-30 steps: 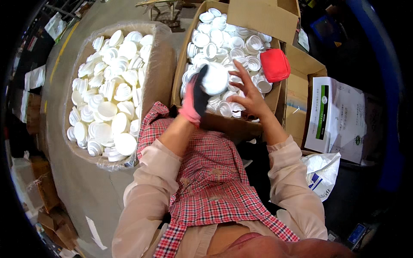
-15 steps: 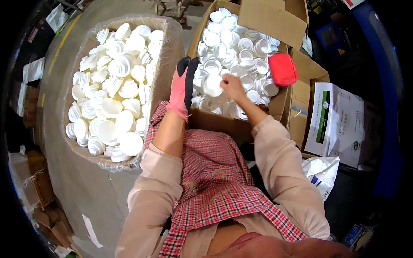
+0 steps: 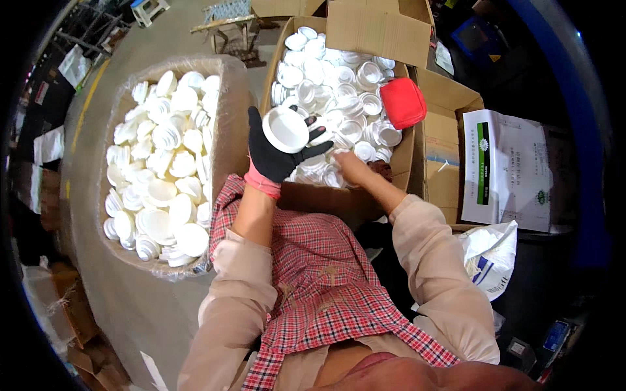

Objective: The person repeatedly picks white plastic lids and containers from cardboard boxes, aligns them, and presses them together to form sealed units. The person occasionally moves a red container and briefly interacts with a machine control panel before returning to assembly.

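My left hand, in a black and pink glove, is turned palm up with its fingers spread. A white round plastic lid with a shallow rim rests on that palm. My bare right hand reaches into the near side of a cardboard box, its fingers curled and their tips partly hidden. Whether it grips anything I cannot make out. Several white stepped plastic lids fill the box around it. A dark brown piece lies beside my right wrist.
On the left stands a plastic-lined carton heaped with similar white lids. A red pouch lies at the box's right side. Further right are an open carton, a white printed box and a white sack. A stool stands far off.
My left hand has turned palm up and now carries the lid that was near my right fingers. The right hand has moved nearer to me. The whole view has shifted slightly.
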`<state>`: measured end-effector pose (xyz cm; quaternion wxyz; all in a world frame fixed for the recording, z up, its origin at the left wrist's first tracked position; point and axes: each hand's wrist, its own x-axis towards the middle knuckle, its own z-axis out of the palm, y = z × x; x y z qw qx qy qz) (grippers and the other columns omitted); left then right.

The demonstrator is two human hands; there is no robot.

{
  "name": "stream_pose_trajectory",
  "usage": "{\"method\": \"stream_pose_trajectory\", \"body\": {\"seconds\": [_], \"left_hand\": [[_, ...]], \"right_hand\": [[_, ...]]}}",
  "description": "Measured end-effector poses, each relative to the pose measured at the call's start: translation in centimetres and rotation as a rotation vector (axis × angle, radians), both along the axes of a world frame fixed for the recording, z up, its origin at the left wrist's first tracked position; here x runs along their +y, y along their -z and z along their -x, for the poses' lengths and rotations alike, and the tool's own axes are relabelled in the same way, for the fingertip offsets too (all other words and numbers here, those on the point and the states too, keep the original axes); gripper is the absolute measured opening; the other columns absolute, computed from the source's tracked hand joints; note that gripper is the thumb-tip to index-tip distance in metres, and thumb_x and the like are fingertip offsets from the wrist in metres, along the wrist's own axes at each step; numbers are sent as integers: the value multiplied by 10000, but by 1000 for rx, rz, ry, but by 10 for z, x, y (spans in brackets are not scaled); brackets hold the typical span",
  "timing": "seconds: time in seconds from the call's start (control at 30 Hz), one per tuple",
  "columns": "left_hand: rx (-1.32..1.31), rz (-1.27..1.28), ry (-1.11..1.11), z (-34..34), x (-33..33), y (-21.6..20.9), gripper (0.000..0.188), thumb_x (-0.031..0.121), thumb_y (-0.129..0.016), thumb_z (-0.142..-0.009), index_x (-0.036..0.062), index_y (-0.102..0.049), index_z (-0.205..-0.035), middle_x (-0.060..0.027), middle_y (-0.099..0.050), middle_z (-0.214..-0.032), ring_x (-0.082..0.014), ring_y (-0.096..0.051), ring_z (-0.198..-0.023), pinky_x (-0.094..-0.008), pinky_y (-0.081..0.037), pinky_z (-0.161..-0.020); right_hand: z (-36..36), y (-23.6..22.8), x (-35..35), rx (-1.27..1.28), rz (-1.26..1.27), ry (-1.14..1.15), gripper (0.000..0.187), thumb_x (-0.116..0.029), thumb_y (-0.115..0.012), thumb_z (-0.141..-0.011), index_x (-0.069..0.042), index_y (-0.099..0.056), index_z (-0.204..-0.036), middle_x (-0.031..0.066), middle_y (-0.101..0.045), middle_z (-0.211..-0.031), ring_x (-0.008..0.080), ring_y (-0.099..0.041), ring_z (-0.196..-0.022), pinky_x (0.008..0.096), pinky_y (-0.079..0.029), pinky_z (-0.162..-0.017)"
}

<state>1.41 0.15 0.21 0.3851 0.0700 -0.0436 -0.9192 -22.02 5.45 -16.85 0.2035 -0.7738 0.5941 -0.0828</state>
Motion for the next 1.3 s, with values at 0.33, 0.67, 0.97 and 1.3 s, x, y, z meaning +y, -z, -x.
{"method": "stream_pose_trajectory", "body": {"seconds": [0.33,0.67,0.97,1.3], "left_hand": [[-326,399,82,19,16,-21,757,498,-632,-846,-20,-385,-1339,-262,-510,-1325,-409,-428,-1301,-522,-367,-1047],[-634,641,-91,36,20,-15,665,249,-744,-816,-2,-408,-1332,-102,-631,-1220,-190,-609,-1090,-342,-440,-970],[-782,1144,-403,43,33,-12,573,76,-597,-916,18,-331,-1420,-129,-466,-1376,-214,-477,-1243,-349,-348,-1060],[-1036,1328,-496,31,26,-11,646,64,-636,-828,11,-363,-1412,-140,-493,-1299,-265,-501,-1209,-332,-398,-1017]], "right_hand": [[44,-111,-13,-522,352,266,209,-155,-717,-724,-65,-542,-795,178,-508,-1343,302,-549,-1111,372,-468,-862],[22,-193,25,-1188,130,125,586,9,-751,-710,-125,-497,-1221,58,-386,-1422,185,-441,-1201,323,-494,-913],[-19,-225,34,-588,640,3,672,-165,-830,-685,-51,-522,-1271,150,-544,-1219,327,-547,-1103,392,-477,-899],[-35,-224,27,-547,633,-31,700,-111,-827,-640,-67,-542,-1278,150,-534,-1249,341,-534,-1087,414,-452,-917]]}}
